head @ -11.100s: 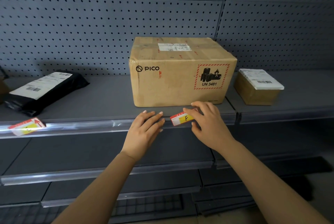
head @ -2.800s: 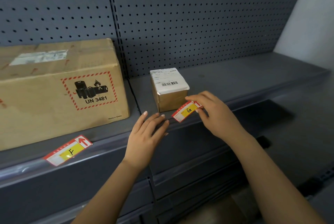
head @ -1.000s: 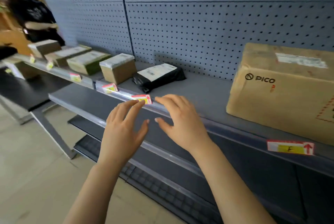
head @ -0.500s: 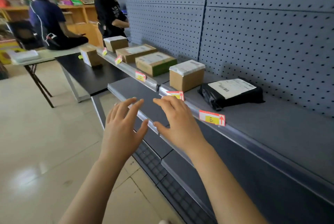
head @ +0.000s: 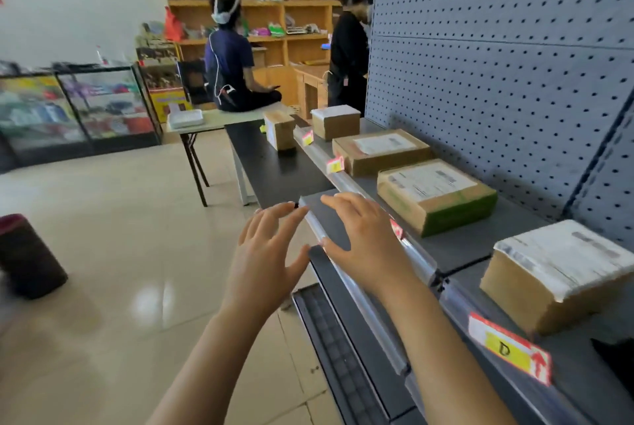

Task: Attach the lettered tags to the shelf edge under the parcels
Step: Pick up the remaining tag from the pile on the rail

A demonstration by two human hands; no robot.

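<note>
Head view: hovering left hand and right hand beside the shelf edge.
Spreading the fingers of both, gripping nothing, thumbs nearly meeting, right hand overlapping that edge. Sitting already along it: the D tag under the white-topped parcel, a red tag half hidden behind the right hand below the green-sided parcel, another tag beneath the flat parcel, and a last tag by the small parcel. Standing one more box on the black bench.
</note>
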